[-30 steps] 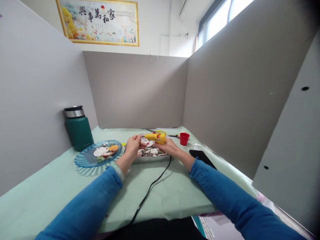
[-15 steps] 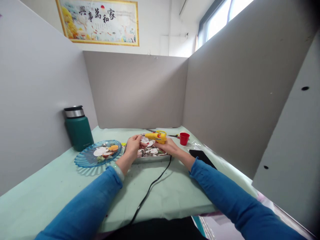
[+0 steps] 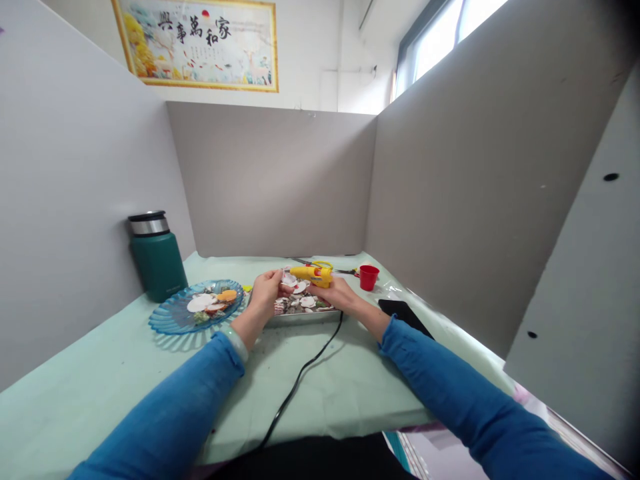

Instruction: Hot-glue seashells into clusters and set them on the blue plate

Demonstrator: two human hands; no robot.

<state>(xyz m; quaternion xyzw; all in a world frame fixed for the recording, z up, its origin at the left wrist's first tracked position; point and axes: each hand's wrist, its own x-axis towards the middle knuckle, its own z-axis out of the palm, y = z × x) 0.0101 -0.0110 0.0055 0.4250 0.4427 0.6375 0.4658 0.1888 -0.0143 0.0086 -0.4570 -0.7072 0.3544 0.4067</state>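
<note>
My right hand [image 3: 334, 293] is wrapped round the handle of a yellow hot glue gun [image 3: 311, 274], whose nozzle points left. The gun's black cord [image 3: 305, 369] runs from beneath that hand down over the table's front edge. Close to the nozzle tip, my left hand [image 3: 269, 291] has its fingers pinched together; what sits in them is too small and hidden to make out. Below both hands lies a shallow metal tray [image 3: 305, 319] filled with seashells [image 3: 307, 303], mostly white and brown, partly covered by the hands and the gun.
Left of the tray is a blue scalloped plate [image 3: 167, 319] holding white and orange shells. A green flask [image 3: 159, 261] stands behind it. At the right are a red cup [image 3: 369, 278], scissors [image 3: 350, 271] and a black phone-like slab [image 3: 403, 316]. Grey panels [image 3: 273, 180] enclose the table.
</note>
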